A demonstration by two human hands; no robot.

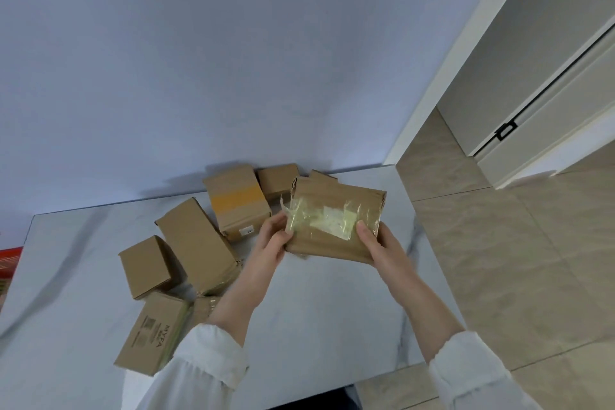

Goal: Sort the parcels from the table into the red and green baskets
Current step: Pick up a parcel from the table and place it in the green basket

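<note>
A flat brown parcel with wrinkled clear tape and a pale label on top is held up above the white marble table. My left hand grips its left edge and my right hand grips its lower right corner. Several cardboard parcels lie on the table to the left: one with a yellow tape band, a long plain box, a small cube-like box and a printed box. A sliver of the red basket shows at the far left edge. No green basket is in view.
Two more small boxes sit at the table's back edge against the pale wall. The table's right edge borders a beige tiled floor. A white door frame and sliding door stand at the right.
</note>
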